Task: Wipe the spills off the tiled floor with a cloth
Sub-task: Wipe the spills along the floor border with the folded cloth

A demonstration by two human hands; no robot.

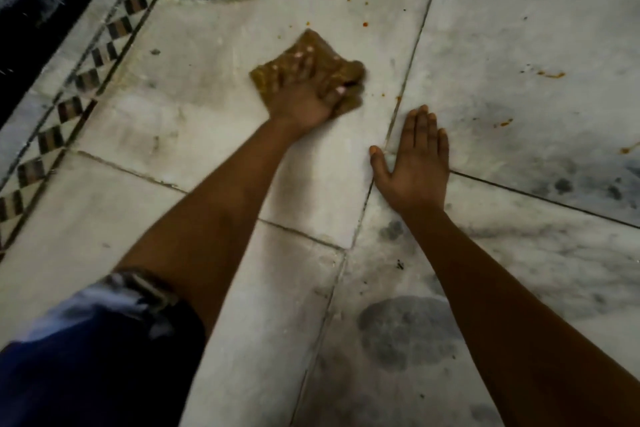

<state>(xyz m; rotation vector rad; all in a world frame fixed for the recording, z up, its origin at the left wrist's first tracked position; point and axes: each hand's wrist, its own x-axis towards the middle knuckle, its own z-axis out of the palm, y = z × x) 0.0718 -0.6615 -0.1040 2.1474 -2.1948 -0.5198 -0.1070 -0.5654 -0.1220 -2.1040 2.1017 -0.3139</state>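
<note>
While left hand [304, 97] presses, cloth [273, 76] underlies fingers [303, 64].

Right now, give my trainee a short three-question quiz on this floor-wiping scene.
1. True or false: the right hand holds the cloth.
2. Multiple choice: the orange spills mostly lie (A) right of the cloth, (B) by the checkered border, (C) under the left forearm.
3. How does the right hand rest on the floor?

Key: 1. False, the left hand grips it. 2. A. 3. Flat, fingers straight, palm down, across a tile joint.
</note>
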